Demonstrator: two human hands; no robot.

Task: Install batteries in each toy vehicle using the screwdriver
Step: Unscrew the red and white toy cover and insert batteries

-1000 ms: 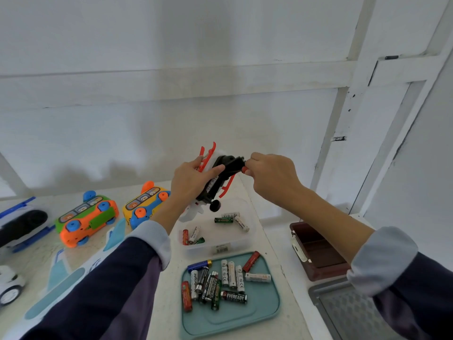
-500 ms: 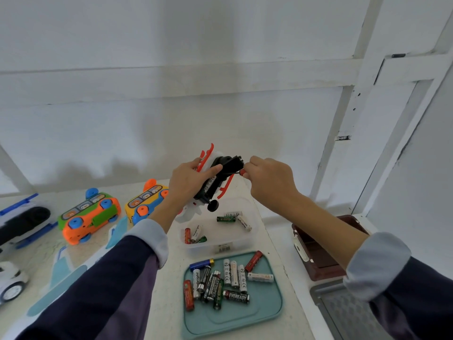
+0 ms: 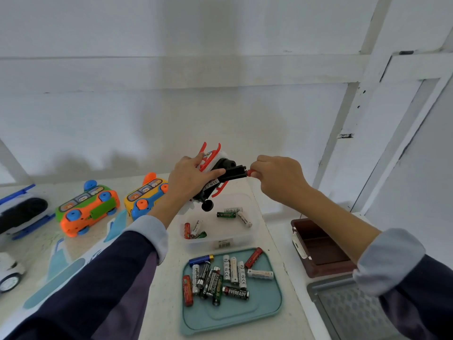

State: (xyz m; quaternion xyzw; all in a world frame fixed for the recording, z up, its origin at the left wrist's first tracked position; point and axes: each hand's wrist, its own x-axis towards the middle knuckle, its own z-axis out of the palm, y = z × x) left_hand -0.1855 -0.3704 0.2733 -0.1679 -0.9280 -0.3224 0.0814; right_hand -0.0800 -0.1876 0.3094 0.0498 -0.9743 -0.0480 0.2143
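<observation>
Above a clear tub (image 3: 252, 231) and teal tray (image 3: 269, 312) of batteries (image 3: 215, 280), the left hand (image 3: 190, 176) grips a red-and-black toy (image 3: 220, 173) while the right hand (image 3: 279, 177) pinches a red-tipped screwdriver (image 3: 249, 172).

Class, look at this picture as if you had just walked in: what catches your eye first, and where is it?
First, the two hands raised mid-frame: the left hand grips a white, red and black toy vehicle, while the right hand pinches a small red-tipped piece at its end. Below, a teal tray holds loose batteries, and two bright toy buses lie at left.
</observation>
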